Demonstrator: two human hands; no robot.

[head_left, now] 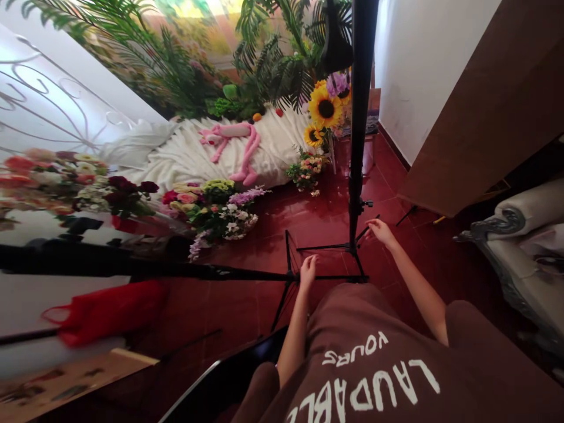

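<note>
Below the centre of the head view, my left hand (308, 270) hangs by the black stand (247, 274) that reaches in from the left. Its fingers are bent together, and whether they hold anything is too small to tell. My right hand (379, 231) is just right of the upright black stand (356, 141), near its base legs. The right fingers are partly spread and nothing shows between them. Contact with the stand cannot be made out.
A pink plush toy (233, 132) lies on white draped cloth (282, 138). Flower bunches (224, 211) and sunflowers (326, 109) stand around it. A red bag (110, 311) is at left, a carved sofa (524, 235) at right. Stand legs spread over the red floor (282, 211).
</note>
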